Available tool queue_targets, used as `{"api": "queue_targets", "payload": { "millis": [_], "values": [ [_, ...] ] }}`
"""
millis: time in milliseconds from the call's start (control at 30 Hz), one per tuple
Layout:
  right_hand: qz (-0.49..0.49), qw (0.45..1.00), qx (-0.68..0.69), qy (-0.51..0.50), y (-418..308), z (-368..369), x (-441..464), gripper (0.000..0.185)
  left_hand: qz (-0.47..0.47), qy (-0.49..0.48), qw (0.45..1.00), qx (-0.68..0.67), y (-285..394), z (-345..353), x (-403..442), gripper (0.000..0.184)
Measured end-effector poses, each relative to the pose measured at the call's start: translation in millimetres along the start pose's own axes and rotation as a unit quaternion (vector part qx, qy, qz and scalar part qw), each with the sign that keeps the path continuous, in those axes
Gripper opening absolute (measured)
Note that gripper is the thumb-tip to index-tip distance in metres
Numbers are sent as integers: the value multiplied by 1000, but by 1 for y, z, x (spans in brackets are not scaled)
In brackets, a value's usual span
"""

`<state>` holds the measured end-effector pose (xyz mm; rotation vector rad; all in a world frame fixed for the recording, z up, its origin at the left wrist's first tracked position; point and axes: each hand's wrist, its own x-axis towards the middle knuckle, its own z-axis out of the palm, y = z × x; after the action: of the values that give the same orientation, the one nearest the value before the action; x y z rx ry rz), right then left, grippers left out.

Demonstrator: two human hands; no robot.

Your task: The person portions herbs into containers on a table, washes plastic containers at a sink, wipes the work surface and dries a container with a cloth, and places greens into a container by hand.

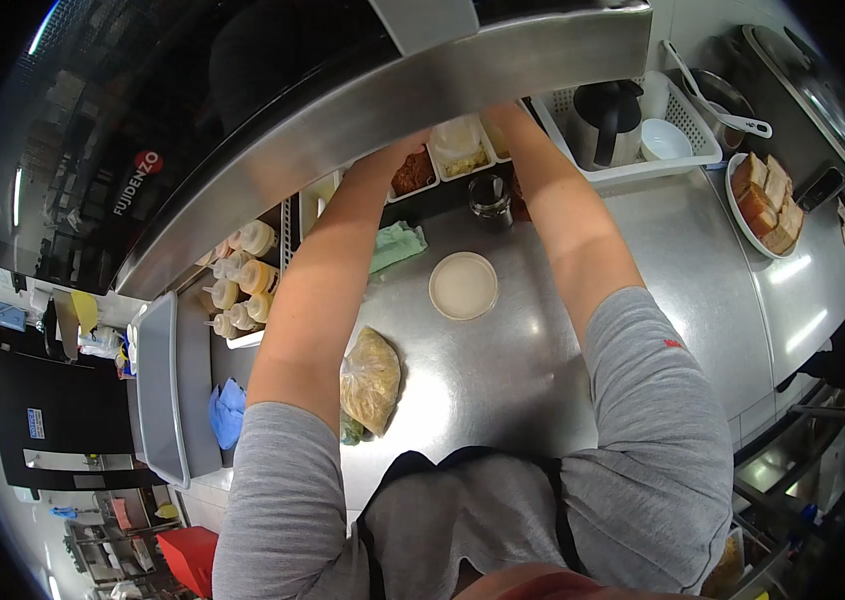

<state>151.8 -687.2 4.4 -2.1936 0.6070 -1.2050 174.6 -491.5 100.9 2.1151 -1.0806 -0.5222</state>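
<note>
Both arms stretch forward under the steel shelf edge, which hides most of my hands. Only the back part of my left hand shows, beside a container of reddish-brown shredded food. My right hand is over the far containers, its fingers out of sight. Between the hands sits a container of pale yellowish food with a whitish, cloudy thing on it. Nearer to me stand a dark jar and a round cream-coloured lid or plate. A green cloth lies by my left forearm.
A steel shelf edge crosses above the counter. A tied bag of yellowish food lies at left, near squeeze bottles. At right are a white basket with a jug, and a bowl of bread-like pieces.
</note>
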Motion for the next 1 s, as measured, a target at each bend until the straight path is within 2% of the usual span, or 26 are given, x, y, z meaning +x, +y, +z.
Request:
{"api": "queue_targets", "payload": {
  "millis": [33,67,133,267,367,433,467,533,700,767,833,900,1000],
  "values": [
    [0,1000,0,0,-1,-1,0,48,37,63,996,44,0,0,0,15],
    [-6,1000,-4,-11,-1,-4,-1,48,37,62,996,45,0,1,-1,15],
    [-13,1000,-7,-22,2,-4,-1,48,-42,1,996,-82,39,-2,-33,15],
    [-39,999,7,-6,7,1,-1,50,-20,-7,999,-28,23,-1,-22,14],
    [-41,999,11,16,4,3,0,49,-48,-2,999,-5,25,-2,-24,15],
    [-38,999,22,28,4,4,3,48,-68,13,993,-98,23,-2,-24,17],
    [-36,999,15,17,4,4,3,47,-68,13,993,-99,21,-1,-26,17],
    [-33,999,6,6,5,4,3,46,-35,38,985,-162,15,1,-27,18],
    [-22,1000,13,-6,-1,-4,-1,48,-87,59,976,-189,-4,4,-14,22],
    [-11,1000,23,-15,-2,-7,-4,49,-108,49,973,-199,1,5,-19,23],
    [6,999,36,-27,-7,-13,-7,50,-126,-4,945,-300,-2,7,-17,24],
    [35,996,64,-46,-16,-22,-11,50,-117,14,941,-318,-3,13,-17,27],
    [140,969,168,-116,-47,-59,-27,52,-104,46,932,-344,0,18,-19,32]
  ]
}}
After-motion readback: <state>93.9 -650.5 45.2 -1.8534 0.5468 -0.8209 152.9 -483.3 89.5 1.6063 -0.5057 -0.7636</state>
